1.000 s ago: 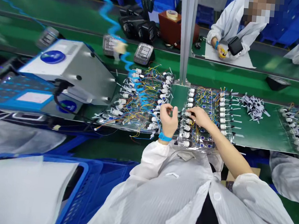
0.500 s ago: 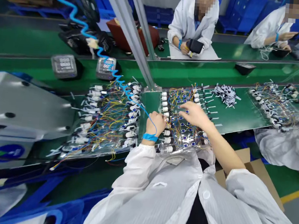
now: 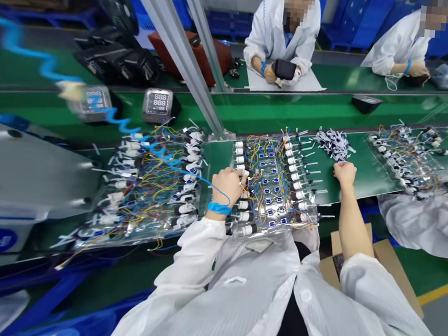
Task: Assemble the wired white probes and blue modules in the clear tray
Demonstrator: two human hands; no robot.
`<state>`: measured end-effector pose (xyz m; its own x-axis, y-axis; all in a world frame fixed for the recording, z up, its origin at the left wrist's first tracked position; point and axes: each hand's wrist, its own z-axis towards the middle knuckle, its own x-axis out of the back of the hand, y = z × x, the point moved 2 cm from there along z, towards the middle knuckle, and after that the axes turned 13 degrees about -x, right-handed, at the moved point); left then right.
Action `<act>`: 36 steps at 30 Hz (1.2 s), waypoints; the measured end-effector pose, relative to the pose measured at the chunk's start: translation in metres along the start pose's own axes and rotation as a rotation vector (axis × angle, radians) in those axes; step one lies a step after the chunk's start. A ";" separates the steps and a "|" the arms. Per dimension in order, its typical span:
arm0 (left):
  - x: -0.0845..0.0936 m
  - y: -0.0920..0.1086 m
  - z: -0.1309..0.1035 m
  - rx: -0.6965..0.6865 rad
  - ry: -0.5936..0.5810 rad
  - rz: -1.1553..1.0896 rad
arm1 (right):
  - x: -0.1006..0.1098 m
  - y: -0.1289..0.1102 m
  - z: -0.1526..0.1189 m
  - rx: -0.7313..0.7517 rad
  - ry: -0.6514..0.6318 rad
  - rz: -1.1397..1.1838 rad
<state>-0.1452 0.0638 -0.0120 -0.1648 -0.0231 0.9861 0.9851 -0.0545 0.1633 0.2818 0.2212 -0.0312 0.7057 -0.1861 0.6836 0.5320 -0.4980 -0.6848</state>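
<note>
My left hand (image 3: 228,185), with a blue wrist strap (image 3: 219,208) and coiled cord, is closed at the left row of a clear tray (image 3: 237,236). Its fingertips are on a white-and-black cylindrical part (image 3: 243,173). Rows of these cylinders line both sides of the tray, with yellow and red wires and small blue boards (image 3: 270,212) between them. Right of the tray, my right hand (image 3: 344,173) is closed beside the near edge of a pile of small white strips with dark parts (image 3: 334,142). What its fingers hold, if anything, is hidden.
A second wired tray (image 3: 148,182) lies to the left, by a grey machine (image 3: 31,167). A metal post (image 3: 186,65) rises behind the bench. The blue coiled cord (image 3: 121,125) crosses the left side. Co-workers (image 3: 286,32) in white coats sit opposite; another's sleeve (image 3: 419,221) is at right.
My right hand has moved from above the boards rightwards to the strip pile, its fingers now closed. My left hand stays at the left row. The view has shifted slightly.
</note>
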 end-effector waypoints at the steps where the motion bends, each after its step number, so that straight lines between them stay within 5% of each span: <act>1: -0.001 0.000 0.001 -0.017 0.028 -0.031 | -0.002 0.004 -0.002 -0.008 -0.029 0.070; 6: -0.018 -0.010 0.011 -0.087 0.194 -0.288 | -0.006 0.018 -0.022 -0.002 -0.203 0.429; 9: -0.028 -0.018 0.017 -0.107 0.277 -0.502 | -0.002 -0.001 -0.037 0.080 -0.347 0.671; 12: -0.033 -0.022 0.018 -0.096 0.288 -0.575 | -0.003 -0.044 -0.057 0.240 -0.536 0.854; 15: -0.033 -0.021 0.016 -0.044 0.256 -0.559 | -0.018 -0.098 -0.086 0.367 -0.674 0.801; 22: -0.030 -0.020 0.016 -0.046 0.242 -0.612 | -0.115 -0.194 -0.159 0.491 -0.942 0.477; 28: -0.037 -0.025 0.021 -0.051 0.268 -0.642 | -0.194 -0.179 -0.179 0.372 -1.045 0.356; 36: -0.041 -0.026 0.025 -0.058 0.301 -0.646 | -0.203 -0.149 -0.159 0.410 -0.923 0.312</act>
<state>-0.1624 0.0907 -0.0557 -0.7291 -0.2424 0.6401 0.6833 -0.2032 0.7013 -0.0153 0.1980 -0.0280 0.8290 0.5455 0.1228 0.2611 -0.1834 -0.9477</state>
